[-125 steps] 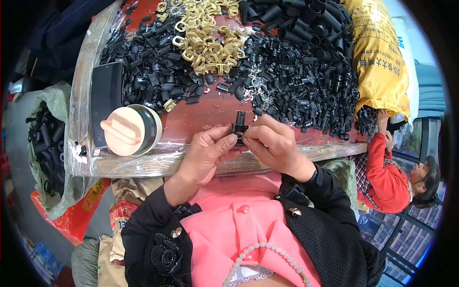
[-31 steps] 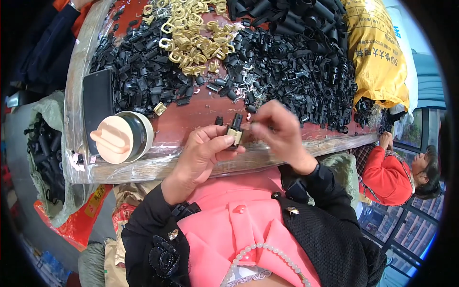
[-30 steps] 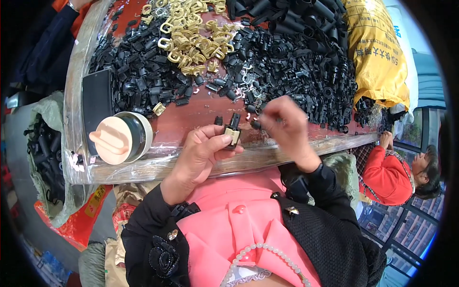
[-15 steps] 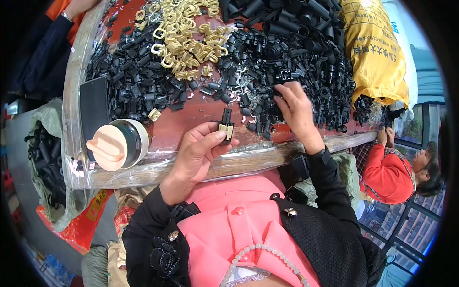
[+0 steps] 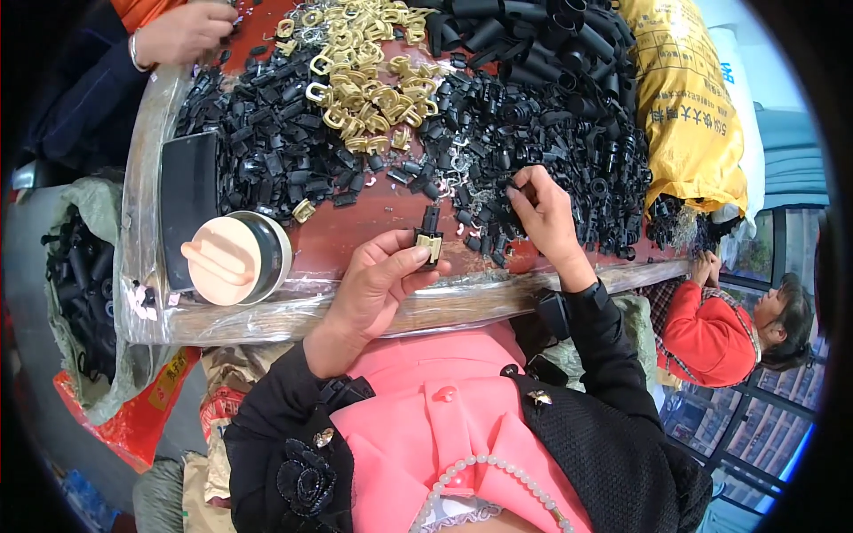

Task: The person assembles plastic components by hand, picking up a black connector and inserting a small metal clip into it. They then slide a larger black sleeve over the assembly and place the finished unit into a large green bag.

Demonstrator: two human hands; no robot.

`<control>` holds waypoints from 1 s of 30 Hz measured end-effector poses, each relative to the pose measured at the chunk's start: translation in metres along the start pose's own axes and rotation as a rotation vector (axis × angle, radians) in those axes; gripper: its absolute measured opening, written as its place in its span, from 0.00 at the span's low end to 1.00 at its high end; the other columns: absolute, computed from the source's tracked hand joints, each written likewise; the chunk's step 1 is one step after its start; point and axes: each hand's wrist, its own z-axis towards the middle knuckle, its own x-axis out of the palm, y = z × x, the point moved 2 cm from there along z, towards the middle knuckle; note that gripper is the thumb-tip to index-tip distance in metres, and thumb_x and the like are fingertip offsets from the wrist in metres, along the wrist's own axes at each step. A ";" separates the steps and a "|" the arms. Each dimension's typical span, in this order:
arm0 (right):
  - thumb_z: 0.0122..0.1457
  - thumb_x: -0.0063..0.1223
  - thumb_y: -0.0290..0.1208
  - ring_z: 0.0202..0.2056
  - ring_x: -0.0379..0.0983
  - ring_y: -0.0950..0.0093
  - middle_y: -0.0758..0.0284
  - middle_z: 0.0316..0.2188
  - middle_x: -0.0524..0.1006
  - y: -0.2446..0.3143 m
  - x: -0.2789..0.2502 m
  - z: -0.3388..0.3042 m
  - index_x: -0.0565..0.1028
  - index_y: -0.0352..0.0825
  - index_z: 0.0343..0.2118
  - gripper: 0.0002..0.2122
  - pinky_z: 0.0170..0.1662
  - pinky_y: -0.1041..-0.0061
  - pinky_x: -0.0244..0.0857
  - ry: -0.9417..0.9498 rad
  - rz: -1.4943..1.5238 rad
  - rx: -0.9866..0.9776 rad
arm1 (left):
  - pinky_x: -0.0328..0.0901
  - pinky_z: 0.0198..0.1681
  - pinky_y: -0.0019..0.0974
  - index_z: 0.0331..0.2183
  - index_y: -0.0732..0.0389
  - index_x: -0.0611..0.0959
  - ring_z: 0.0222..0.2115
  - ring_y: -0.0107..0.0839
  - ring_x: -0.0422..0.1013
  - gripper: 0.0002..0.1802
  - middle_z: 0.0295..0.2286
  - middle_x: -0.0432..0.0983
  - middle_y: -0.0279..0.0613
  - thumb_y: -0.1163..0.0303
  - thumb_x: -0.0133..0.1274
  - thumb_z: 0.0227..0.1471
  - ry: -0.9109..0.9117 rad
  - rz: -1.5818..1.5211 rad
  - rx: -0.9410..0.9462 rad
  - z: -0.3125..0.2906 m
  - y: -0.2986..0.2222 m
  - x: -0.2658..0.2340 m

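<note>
Pinched upright between the thumb and fingers of my left hand (image 5: 378, 280) is a small black-and-cream plastic part (image 5: 430, 242). It has a narrow black stem on top and a cream piece on its front. My right hand (image 5: 549, 218) reaches to the near edge of a heap of small black plastic parts (image 5: 569, 155), its fingers curled toward the thumb. Whatever lies between those fingertips is too small to make out. Several thin clear or metallic bits (image 5: 458, 164) lie among the black parts left of my right hand.
Cream plastic loops (image 5: 378, 93) are piled beyond, near black tubes (image 5: 569, 44). At left stand a lidded jar (image 5: 227, 262) and a flat black case (image 5: 188, 209). A yellow sack (image 5: 689, 98) leans at right. A co-worker's hand (image 5: 187, 34) is far left; a person in red (image 5: 711, 333) sits right.
My right hand has drawn slightly back toward me, its fingers more closed. My left hand still holds the part. The co-worker's hand at far left has come farther over the table.
</note>
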 end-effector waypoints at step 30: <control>0.49 0.48 0.21 0.24 0.62 0.87 0.73 0.25 0.69 0.067 0.009 -0.027 0.68 0.30 0.30 0.05 0.28 0.90 0.56 0.087 1.100 0.336 | 0.67 0.34 0.24 0.35 0.66 0.72 0.31 0.28 0.70 0.12 0.30 0.72 0.39 0.75 0.49 0.44 -0.061 0.112 0.006 0.001 0.010 0.012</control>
